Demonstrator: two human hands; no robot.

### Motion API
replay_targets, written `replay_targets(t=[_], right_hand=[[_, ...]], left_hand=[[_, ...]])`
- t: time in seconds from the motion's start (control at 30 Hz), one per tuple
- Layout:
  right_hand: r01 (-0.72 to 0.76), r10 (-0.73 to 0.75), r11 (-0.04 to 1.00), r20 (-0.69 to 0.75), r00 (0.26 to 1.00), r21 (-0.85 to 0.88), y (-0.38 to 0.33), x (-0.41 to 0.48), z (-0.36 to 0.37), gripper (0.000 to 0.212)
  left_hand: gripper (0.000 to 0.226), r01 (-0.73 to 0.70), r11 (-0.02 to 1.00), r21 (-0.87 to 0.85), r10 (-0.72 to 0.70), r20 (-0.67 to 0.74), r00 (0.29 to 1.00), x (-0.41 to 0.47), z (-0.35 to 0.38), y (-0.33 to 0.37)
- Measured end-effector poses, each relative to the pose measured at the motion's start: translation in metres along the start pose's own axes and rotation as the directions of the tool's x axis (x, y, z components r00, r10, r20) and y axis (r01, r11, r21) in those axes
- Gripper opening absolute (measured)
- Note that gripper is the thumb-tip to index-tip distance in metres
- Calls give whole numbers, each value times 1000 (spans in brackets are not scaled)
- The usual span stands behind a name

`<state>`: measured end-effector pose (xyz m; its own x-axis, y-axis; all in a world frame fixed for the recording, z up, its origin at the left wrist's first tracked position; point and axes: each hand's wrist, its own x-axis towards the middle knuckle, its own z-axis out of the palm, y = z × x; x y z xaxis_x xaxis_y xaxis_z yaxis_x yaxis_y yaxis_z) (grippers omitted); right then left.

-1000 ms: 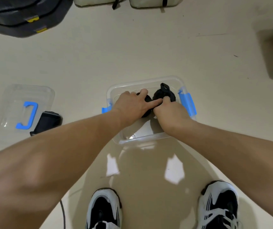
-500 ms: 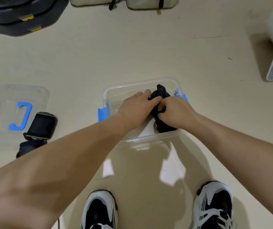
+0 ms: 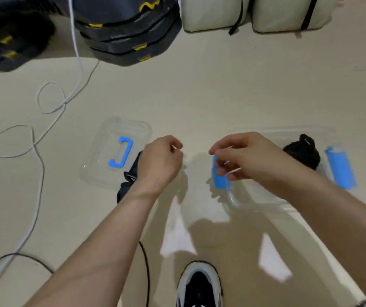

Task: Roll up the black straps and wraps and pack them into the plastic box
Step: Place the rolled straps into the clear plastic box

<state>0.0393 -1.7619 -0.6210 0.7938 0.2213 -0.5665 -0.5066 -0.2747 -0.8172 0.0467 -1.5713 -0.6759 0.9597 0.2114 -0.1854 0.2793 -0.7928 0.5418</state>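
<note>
A clear plastic box (image 3: 239,201) with blue latches stands on the floor at the right. Rolled black straps (image 3: 302,154) lie inside it at the far side. My right hand (image 3: 246,159) hovers over the box's left edge, fingers loosely curled, holding nothing. My left hand (image 3: 160,161) hangs left of the box, also loosely curled and empty. Just beyond and below it another black strap (image 3: 129,173) lies on the floor, partly hidden by my wrist.
The box's clear lid (image 3: 102,171) with a blue handle lies left of the loose strap. White and black cables (image 3: 37,156) trail over the floor at left. Black pads (image 3: 124,38) and cream bags (image 3: 213,14) sit at the far side. My shoe (image 3: 199,284) is below.
Both hands have let go of the rolled strap and come out of the box, moving left. The view has swung left, so the box now sits at the right.
</note>
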Motion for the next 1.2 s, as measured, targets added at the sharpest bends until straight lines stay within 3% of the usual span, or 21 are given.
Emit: replay_targets(t=[0.13, 0.23, 0.3, 0.43, 0.5, 0.63, 0.7, 0.73, 0.8, 0.83, 0.87, 0.93, 1.1, 1.2], right_hand=[[-135, 111, 973, 129, 985, 190, 24, 24, 80, 26], [-251, 223, 952, 165, 961, 174, 45, 42, 131, 41], [-328, 292, 926, 200, 935, 185, 54, 49, 155, 52], [-412, 345, 895, 319, 882, 170, 65, 49, 174, 68], [-382, 282, 897, 377, 882, 222, 65, 46, 177, 59], [-190, 128, 884, 170, 977, 427, 53, 46, 174, 36], [-152, 125, 880, 91, 988, 449, 43, 44, 164, 28], [-157, 137, 869, 77, 988, 469, 39, 44, 156, 24], [-175, 159, 833, 75, 984, 524, 32, 40, 139, 18], [-174, 159, 820, 75, 984, 545, 29, 37, 130, 18], [-169, 156, 808, 72, 985, 565, 28, 34, 120, 19], [-151, 144, 774, 62, 988, 615, 23, 27, 102, 22], [-139, 141, 794, 43, 989, 593, 12, 5, 54, 26], [-58, 92, 873, -47, 995, 484, 2, -10, 15, 19]], left_hand=[[40, 339, 927, 160, -325, -111, 939, -8, -13, -92], [81, 534, 846, 16, -534, 20, 845, -22, -6, -130], [88, 600, 792, -110, -587, 133, 799, -30, 3, -138], [56, 657, 635, -407, -643, 192, 741, -34, -3, -138], [39, 645, 531, -550, -634, 248, 733, -34, -10, -131], [46, 549, 539, -638, -471, 312, 825, -28, -13, -116], [35, 463, 538, -704, -439, 235, 867, -17, -13, -113], [27, 402, 604, -688, -440, 132, 888, -9, -9, -115], [17, 279, 906, -318, -290, 13, 957, 10, 1, -123], [34, 215, 975, -49, -212, 61, 975, 17, 7, -126], [54, 155, 975, 160, -174, 112, 978, 23, 14, -129], [73, 118, 939, 323, -163, 117, 980, 29, 24, -129], [63, 79, 982, 170, -106, 157, 982, 32, 21, -118], [46, 150, 964, -220, -116, 160, 980, 30, 10, -95]])
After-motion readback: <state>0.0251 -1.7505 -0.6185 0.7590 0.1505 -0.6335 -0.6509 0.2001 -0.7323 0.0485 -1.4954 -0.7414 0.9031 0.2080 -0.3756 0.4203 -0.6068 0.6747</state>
